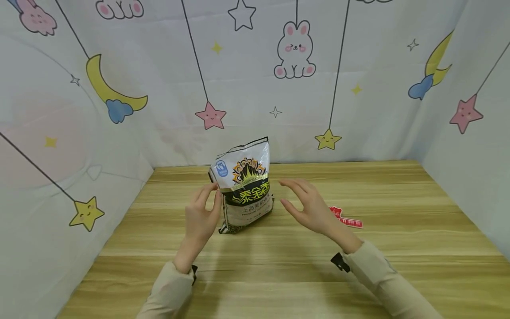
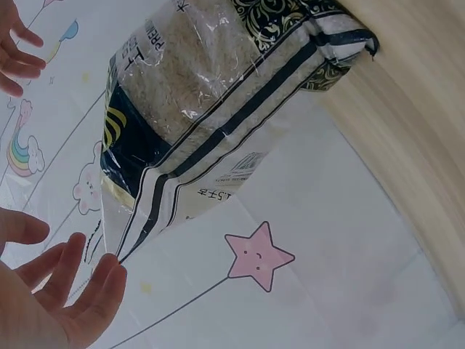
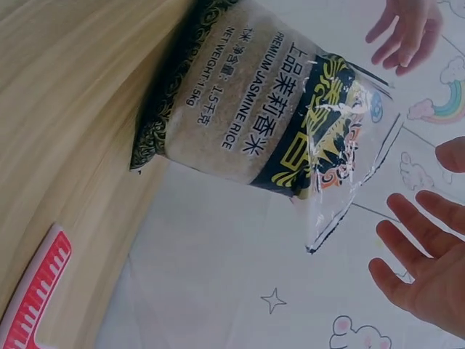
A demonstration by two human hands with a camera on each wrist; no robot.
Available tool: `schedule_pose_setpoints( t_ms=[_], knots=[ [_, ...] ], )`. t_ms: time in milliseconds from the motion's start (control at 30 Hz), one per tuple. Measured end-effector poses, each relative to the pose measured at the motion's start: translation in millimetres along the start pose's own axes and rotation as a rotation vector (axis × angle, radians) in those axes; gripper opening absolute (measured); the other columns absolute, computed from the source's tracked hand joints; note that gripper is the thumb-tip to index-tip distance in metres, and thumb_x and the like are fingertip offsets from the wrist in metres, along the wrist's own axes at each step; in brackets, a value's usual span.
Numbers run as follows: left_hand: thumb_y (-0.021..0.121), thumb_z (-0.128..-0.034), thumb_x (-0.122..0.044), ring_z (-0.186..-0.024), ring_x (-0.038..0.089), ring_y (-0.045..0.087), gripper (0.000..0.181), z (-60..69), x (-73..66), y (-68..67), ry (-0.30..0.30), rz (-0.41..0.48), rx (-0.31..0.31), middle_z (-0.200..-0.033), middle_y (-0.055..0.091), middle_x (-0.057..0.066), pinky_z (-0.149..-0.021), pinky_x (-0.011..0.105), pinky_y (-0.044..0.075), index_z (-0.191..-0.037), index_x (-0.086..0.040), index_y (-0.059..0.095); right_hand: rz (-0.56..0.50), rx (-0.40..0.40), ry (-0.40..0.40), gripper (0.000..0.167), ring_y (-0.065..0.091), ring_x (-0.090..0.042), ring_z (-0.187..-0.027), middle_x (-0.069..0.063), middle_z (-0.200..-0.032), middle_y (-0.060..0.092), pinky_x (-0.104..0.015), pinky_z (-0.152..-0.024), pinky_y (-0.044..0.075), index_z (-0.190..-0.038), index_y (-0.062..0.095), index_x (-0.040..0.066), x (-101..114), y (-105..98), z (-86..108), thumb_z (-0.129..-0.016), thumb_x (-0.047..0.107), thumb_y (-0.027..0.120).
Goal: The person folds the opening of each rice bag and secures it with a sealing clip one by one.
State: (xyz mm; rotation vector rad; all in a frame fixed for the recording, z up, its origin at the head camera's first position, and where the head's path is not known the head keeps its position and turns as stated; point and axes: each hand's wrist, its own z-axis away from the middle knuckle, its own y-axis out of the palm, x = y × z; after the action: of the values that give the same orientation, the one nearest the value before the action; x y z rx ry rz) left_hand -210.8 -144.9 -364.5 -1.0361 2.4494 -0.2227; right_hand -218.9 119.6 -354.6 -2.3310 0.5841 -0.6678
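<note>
A bag of jasmine rice (image 1: 249, 186) stands upright on the wooden table, leaning a little, its printed front towards me. Rice grains show through its clear lower part in the left wrist view (image 2: 182, 80). My left hand (image 1: 201, 217) is raised at the bag's left side, fingers loosely bent, holding nothing; whether a fingertip touches the bag I cannot tell. On the other side, my right hand (image 1: 308, 206) hovers apart from the bag with thumb and fingers spread. In the right wrist view, the bag (image 3: 225, 102) stands clear of the right fingers.
A red and white flat piece with a keyboard pattern (image 1: 350, 222) lies on the table (image 1: 279, 283) behind the right hand. White cloth (image 1: 255, 88) printed with stars, moons and bunnies hangs along the back and both sides.
</note>
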Motion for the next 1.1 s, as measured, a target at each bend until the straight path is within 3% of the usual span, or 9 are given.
schedule_pose_setpoints(
  t_ms=[267, 400, 567, 800, 1000, 1100],
  knots=[
    [0.061, -0.0798, 0.001, -0.075, 0.026, 0.059, 0.011, -10.7, 7.6, 1.2, -0.147, 0.13, -0.117, -0.078, 0.061, 0.017, -0.06, 0.035, 0.05, -0.089, 0.005, 0.065, -0.092, -0.021, 0.02, 0.035, 0.053, -0.021, -0.102, -0.008, -0.102, 0.061, -0.037, -0.09, 0.046, -0.116, 0.055, 0.004, 3, 4, -17.1, -0.083, 0.012, 0.061],
    [0.062, -0.0802, -0.001, -0.078, 0.028, 0.059, 0.013, -12.9, 11.9, 1.0, -0.173, 0.166, -0.135, -0.081, 0.061, 0.018, -0.061, 0.034, 0.05, -0.091, 0.006, 0.065, -0.124, -0.022, 0.056, 0.033, 0.054, -0.021, -0.1, -0.007, -0.099, 0.062, -0.039, -0.091, 0.045, -0.116, 0.055, 0.005, 1, 5, -22.7, -0.084, 0.011, 0.06],
    [0.061, -0.0809, -0.001, -0.084, 0.026, 0.058, 0.017, -13.4, 15.5, -0.5, -0.206, 0.184, -0.126, -0.09, 0.061, 0.019, -0.065, 0.033, 0.049, -0.097, 0.005, 0.064, -0.164, -0.031, 0.089, 0.03, 0.055, -0.021, -0.1, -0.007, -0.097, 0.063, -0.039, -0.092, 0.045, -0.114, 0.057, 0.004, -4, 9, -28.5, -0.085, 0.011, 0.06],
    [0.061, -0.0811, 0.0, -0.087, 0.019, 0.056, 0.026, -16.8, 13.9, -5.1, -0.296, 0.32, -0.107, -0.097, 0.059, 0.023, -0.068, 0.01, 0.049, -0.107, 0.006, 0.06, -0.308, -0.011, 0.214, 0.029, 0.057, -0.021, -0.098, -0.01, -0.102, 0.064, -0.042, -0.09, 0.046, -0.115, 0.058, 0.009, -8, 13, -40.5, -0.087, 0.016, 0.057],
    [0.058, -0.0817, 0.003, -0.081, 0.005, 0.056, 0.03, -24.8, -0.3, -14.6, -0.442, 0.412, -0.039, -0.1, 0.056, 0.031, -0.063, 0.006, 0.047, -0.11, 0.011, 0.055, -0.385, 0.014, 0.278, 0.029, 0.057, -0.021, -0.098, -0.01, -0.105, 0.063, -0.043, -0.089, 0.047, -0.116, 0.056, 0.008, -7, 15, -53.2, -0.088, 0.016, 0.056],
    [0.058, -0.0818, 0.003, -0.079, 0.0, 0.054, 0.032, -25.4, 3.5, -14.9, -0.522, 0.447, 0.002, -0.101, 0.055, 0.031, -0.061, 0.006, 0.047, -0.113, 0.01, 0.053, -0.395, 0.037, 0.291, 0.029, 0.057, -0.021, -0.098, -0.011, -0.106, 0.063, -0.039, -0.086, 0.049, -0.116, 0.056, 0.007, -7, 16, -60.0, -0.089, 0.017, 0.054]
  ],
)
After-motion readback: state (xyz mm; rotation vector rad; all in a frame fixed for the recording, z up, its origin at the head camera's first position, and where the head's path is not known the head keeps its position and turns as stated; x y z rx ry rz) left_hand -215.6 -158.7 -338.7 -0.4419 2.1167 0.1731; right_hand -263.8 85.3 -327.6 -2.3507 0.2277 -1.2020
